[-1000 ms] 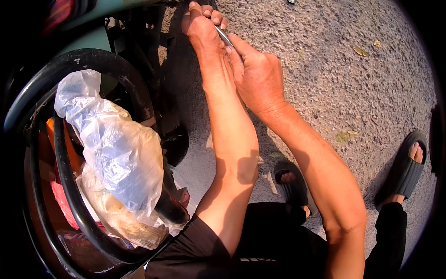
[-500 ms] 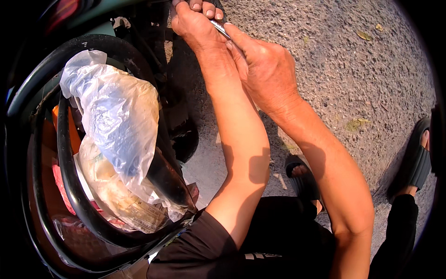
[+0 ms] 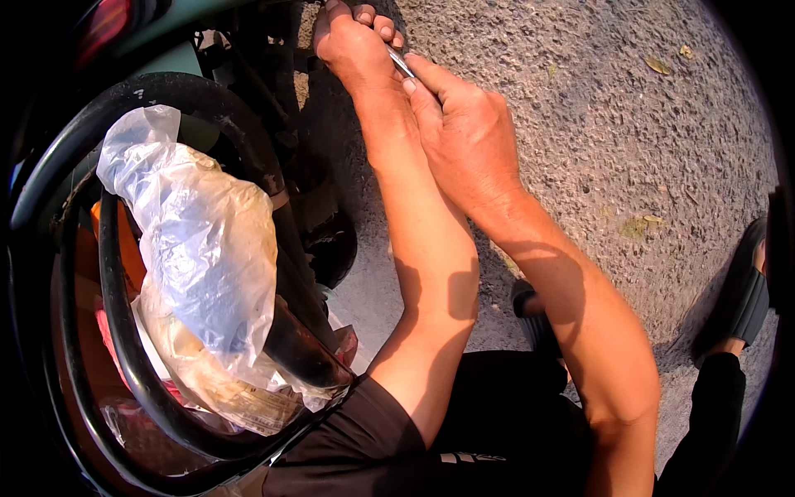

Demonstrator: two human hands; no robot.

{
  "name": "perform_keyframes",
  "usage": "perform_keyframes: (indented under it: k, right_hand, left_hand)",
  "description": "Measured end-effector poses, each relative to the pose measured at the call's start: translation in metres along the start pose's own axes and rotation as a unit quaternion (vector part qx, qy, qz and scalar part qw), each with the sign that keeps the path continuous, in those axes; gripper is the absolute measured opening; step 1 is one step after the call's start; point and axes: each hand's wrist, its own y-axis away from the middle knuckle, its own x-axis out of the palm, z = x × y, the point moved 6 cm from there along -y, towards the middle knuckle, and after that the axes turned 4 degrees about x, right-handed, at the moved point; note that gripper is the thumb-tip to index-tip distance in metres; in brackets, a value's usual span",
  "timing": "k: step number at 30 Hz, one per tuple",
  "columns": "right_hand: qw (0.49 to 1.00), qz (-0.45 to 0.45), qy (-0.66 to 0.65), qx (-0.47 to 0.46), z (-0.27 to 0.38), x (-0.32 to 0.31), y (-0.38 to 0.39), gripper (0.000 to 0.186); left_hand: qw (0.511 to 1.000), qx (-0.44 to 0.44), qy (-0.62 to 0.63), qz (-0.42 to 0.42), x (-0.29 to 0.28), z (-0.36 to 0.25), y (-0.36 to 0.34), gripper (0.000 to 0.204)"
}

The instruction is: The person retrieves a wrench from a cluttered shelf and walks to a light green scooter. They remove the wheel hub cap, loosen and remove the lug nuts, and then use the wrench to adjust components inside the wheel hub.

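Observation:
A slim, shiny metal tool (image 3: 401, 61) lies between my two hands; its far end is hidden, so its exact kind does not show. My right hand (image 3: 468, 124) pinches the near end between thumb and fingers. Up at the top edge, my left hand (image 3: 356, 45) has its fingers curled where the tool's other end disappears. Whatever those fingers close on is out of sight. Both hands are beside the dark underparts of a green vehicle (image 3: 174, 62), low over the rough ground.
Left of my arms, curved black metal bars (image 3: 124, 331) frame a space packed with a whitish plastic bag (image 3: 207, 248) and other wrapped items. A person's sandalled foot (image 3: 745, 290) stands on the pavement (image 3: 621, 132) at the right. Another black sandal (image 3: 534, 319) shows between my forearms.
My right hand has shifted slightly down and left, still pinching the metal tool. My left hand stays curled near the top edge. The view has tilted a little, so the bag appears lower.

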Motion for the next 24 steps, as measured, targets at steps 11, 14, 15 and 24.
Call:
perform_keyframes:
  k: [11,14,15,24]
  right_hand:
    - [1.000,0.019,-0.009,0.022,0.001,-0.006,-0.011,0.028]
    - [1.000,-0.018,0.000,0.019,-0.001,0.004,-0.016,0.028]
    - [0.999,-0.034,0.005,0.016,-0.003,0.006,-0.016,0.028]
    - [0.979,-0.035,0.105,-0.171,-0.011,-0.023,-0.028,0.029]
  left_hand:
    - [1.000,0.001,0.003,0.008,0.004,0.000,-0.015,0.010]
    - [0.999,-0.031,-0.007,0.005,0.007,0.007,-0.016,0.009]
    - [0.999,-0.045,0.016,0.014,0.011,0.010,-0.016,0.009]
    - [0.996,0.062,-0.059,-0.035,0.022,0.000,-0.005,0.024]
